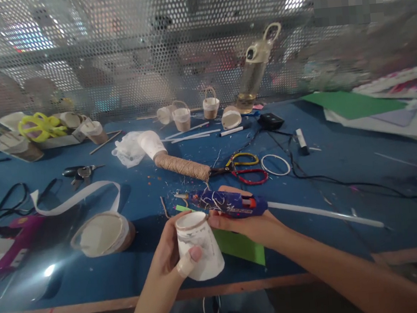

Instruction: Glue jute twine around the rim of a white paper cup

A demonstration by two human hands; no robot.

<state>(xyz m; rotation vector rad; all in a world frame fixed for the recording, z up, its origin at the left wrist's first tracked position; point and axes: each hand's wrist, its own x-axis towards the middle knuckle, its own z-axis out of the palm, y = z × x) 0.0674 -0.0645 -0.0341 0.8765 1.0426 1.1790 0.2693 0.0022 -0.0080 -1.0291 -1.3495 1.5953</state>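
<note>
Two hands work: my left hand (171,254) grips the white cup (208,246) over the near side of the blue table (106,280), my right hand (256,228) the glue gun (230,203) — gluing the rim (191,225), I judge, so next I need the nozzle (182,196) steady.

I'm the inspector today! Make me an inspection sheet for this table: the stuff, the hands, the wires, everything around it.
Surface: blue table, with a twine scrap near the glue gun's tip.
Job's things: white cup, narrow end up, brown band on its upper edge; glue gun with a white stick out its back.
Clutter: scissors, keys, small buckets.
Left hand: fingers around the cup.
Right hand: holds the glue gun beside the cup.
Cables: black cable winding across the right side.
Surroundings: perforated metal screen behind; blurry beyond.
</note>
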